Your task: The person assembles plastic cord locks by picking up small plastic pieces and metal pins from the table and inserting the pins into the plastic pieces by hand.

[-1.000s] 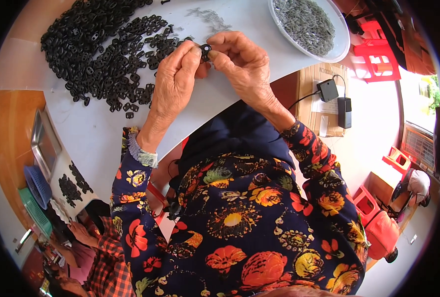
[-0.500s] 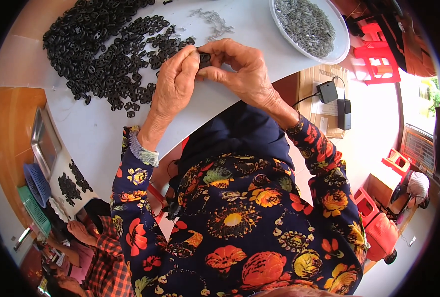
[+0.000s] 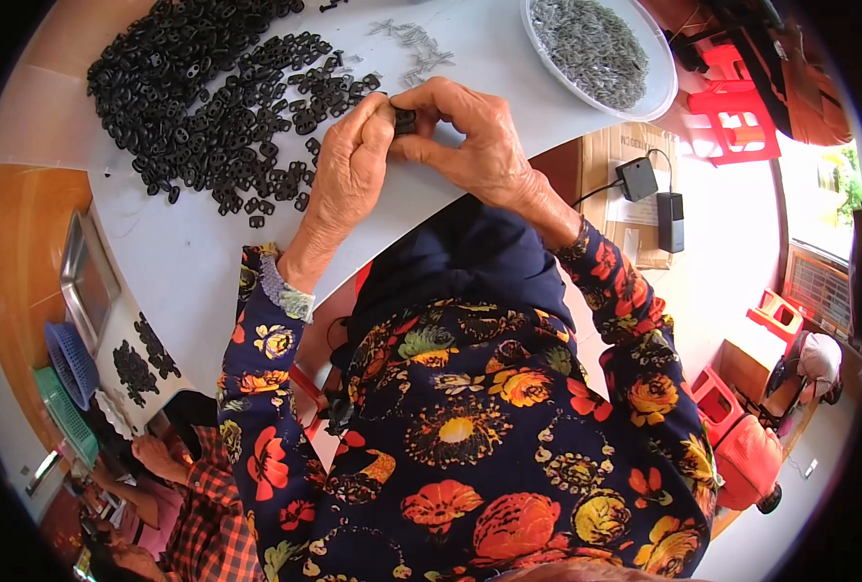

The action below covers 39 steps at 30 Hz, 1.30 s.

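Above the near edge of the white table (image 3: 198, 238), my two hands meet around a small black plastic cord lock (image 3: 405, 122). My left hand (image 3: 351, 165) is closed, its thumb and fingers pinched at the piece's left side. From the right, the thumb and forefinger of my right hand (image 3: 479, 145) also grip it, with a gap between them. The fingers partly hide the piece. To the left spreads a large heap of black two-hole cord lock parts (image 3: 188, 97). Several thin clear-grey springs (image 3: 419, 48) lie loose beyond my hands.
A round white basin (image 3: 667, 82) full of small springs stands at the right. Below it are a cardboard box (image 3: 601, 175) and a black power adapter (image 3: 636, 179). A metal tray (image 3: 89, 276), a blue basket (image 3: 70, 364) and a co-worker's checked sleeve (image 3: 219, 485) are at left.
Both hands stay together at nearly the same spot. The black piece between the fingertips has turned slightly and shows more of its side. The view has shifted a little.
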Tool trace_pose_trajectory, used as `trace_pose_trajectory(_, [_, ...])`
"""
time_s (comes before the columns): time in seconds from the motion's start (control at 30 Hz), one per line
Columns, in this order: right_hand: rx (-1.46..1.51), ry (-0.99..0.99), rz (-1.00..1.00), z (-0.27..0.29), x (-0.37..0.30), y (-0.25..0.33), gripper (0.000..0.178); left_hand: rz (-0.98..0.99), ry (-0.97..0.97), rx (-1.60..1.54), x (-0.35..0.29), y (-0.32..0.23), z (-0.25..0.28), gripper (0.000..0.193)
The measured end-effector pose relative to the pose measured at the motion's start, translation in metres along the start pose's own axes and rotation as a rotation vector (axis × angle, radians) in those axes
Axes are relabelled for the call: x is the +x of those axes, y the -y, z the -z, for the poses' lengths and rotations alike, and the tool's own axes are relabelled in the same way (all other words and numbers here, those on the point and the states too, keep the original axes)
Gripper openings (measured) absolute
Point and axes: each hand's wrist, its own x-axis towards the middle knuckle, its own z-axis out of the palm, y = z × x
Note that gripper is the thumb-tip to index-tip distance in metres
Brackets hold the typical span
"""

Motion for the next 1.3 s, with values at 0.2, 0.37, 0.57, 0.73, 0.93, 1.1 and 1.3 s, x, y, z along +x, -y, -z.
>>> trace_pose_trajectory(0.2, [0.015,-0.024,-0.031,-0.004,-0.003,-0.005,0.027,-0.042,-0.027,0.013,-0.001,0.005,-0.003,0.019])
trace_pose_trajectory(0.37, [0.02,-0.003,-0.057,-0.005,-0.005,-0.006,0.025,-0.05,-0.023,0.016,-0.003,0.007,-0.005,0.017])
trace_pose_trajectory(0.57, [0.022,-0.018,-0.022,-0.005,-0.005,-0.006,0.023,-0.049,-0.023,0.008,-0.003,0.004,-0.005,0.018])
trace_pose_trajectory(0.73, [0.038,-0.002,-0.063,-0.003,-0.003,-0.011,0.023,-0.027,0.021,-0.046,-0.001,0.001,-0.006,0.022])
trace_pose_trajectory(0.93, [0.082,-0.002,-0.094,-0.002,0.001,-0.006,0.026,-0.016,-0.065,-0.007,0.003,0.004,-0.006,0.025])
trace_pose_trajectory(1.1, [0.095,-0.001,-0.127,0.001,-0.002,-0.004,0.026,-0.091,-0.078,0.047,0.002,0.007,-0.008,0.027])
trace_pose_trajectory(1.3, [0.484,-0.012,-0.26,0.001,0.002,-0.004,0.017,-0.129,-0.065,0.049,0.001,0.005,-0.008,0.028])
